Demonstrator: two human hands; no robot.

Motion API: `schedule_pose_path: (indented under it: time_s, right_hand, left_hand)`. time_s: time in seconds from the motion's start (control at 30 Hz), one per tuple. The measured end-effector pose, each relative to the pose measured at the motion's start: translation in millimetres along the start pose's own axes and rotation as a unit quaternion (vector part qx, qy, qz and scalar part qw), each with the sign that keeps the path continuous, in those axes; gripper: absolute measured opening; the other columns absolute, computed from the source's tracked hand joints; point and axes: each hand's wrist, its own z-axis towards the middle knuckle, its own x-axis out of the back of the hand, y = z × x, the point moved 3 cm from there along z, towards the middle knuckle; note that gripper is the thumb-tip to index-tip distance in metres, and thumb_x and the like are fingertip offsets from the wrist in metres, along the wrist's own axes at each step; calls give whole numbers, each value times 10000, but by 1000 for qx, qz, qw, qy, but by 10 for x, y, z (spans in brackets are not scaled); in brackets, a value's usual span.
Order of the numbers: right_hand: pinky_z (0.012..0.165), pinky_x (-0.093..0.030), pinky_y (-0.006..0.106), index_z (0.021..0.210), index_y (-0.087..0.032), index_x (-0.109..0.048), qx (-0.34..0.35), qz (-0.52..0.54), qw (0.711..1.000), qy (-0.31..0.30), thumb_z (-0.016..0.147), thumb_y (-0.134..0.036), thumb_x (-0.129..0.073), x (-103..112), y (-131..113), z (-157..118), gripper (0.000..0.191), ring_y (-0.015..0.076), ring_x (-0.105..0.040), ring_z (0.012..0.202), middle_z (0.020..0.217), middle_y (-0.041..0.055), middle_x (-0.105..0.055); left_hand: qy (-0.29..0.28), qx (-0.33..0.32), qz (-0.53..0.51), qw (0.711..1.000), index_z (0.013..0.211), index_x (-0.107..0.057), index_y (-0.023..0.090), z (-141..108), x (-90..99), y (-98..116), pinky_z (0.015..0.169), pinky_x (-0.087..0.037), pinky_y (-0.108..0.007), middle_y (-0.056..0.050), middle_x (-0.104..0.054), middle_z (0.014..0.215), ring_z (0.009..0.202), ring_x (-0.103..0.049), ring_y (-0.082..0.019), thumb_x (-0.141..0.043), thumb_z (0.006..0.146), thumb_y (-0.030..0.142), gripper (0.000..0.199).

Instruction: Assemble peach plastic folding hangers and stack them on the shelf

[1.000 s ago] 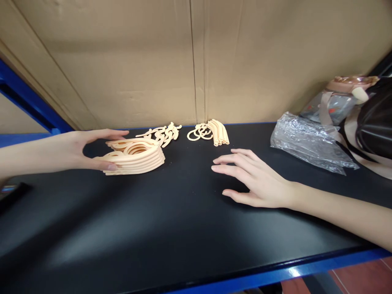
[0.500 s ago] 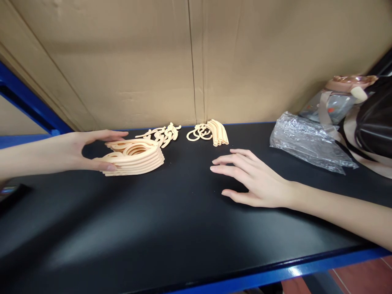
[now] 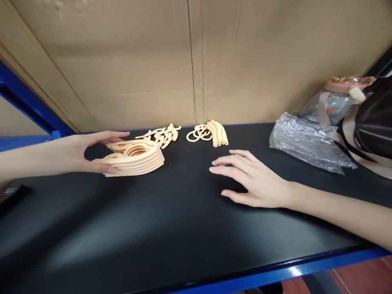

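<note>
A stack of cream curved plastic pieces [image 3: 139, 161] lies on the black tabletop [image 3: 171, 228], left of the middle. My left hand [image 3: 88, 153] is at the stack's left end, its thumb against the near side and its fingers reaching over the far side. Palm down, my right hand [image 3: 254, 177] hovers at or rests on the table with fingers spread and nothing in it. Behind the stack lies a heap of small hook-like pieces [image 3: 165, 134]. Several thin rings [image 3: 199, 133] sit beside a bundle of curved tubes [image 3: 218, 133] at the back middle.
Crumpled clear plastic bags [image 3: 306, 141] lie at the right, before a bottle with a strap [image 3: 333, 100] and a dark bag [image 3: 375, 118]. Cardboard [image 3: 131, 61] stands along the back. A dark object [image 3: 15, 194] is at the left edge.
The view has shifted very slightly. Both hands and the stack look almost the same as before.
</note>
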Motion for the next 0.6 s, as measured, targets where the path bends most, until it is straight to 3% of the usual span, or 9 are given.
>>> schedule_pose_path:
  time_s: [0.1,0.4,0.5,0.6]
  right_hand:
    - [1082,-323,492,1352,-183,-443,-1,4,1000,-7,922,-337,-508,0,-2,2,461,226,-525,1182,1266,108,-569]
    - [978,-445,438,1251,-197,-542,-48,63,993,-85,952,-381,-468,-55,47,-8,360,228,-532,1152,1327,102,-532]
    - [991,-440,443,1228,-198,-560,-57,73,991,-97,958,-398,-458,-70,55,-14,351,223,-538,1143,1315,93,-546]
    - [1004,-432,440,1232,-195,-558,-58,73,991,-99,963,-403,-446,-74,53,-15,358,222,-531,1155,1320,91,-543]
  left_hand:
    - [-66,13,-32,997,1403,-403,262,12,-43,-71,940,-443,-301,-12,-605,1291,1092,-616,-262,-602,561,657,952]
    - [-77,10,-49,996,1435,-341,276,8,-77,-139,933,-447,-300,-11,-611,1289,1085,-621,-264,-619,581,665,979]
    - [-59,-14,-55,997,1433,-349,259,18,-96,-155,937,-450,-308,-29,-588,1319,1103,-609,-269,-621,575,674,991]
    - [11,-55,-58,997,1400,-409,203,17,-61,-72,931,-468,-357,-83,-572,1333,1114,-594,-291,-559,556,806,1048]
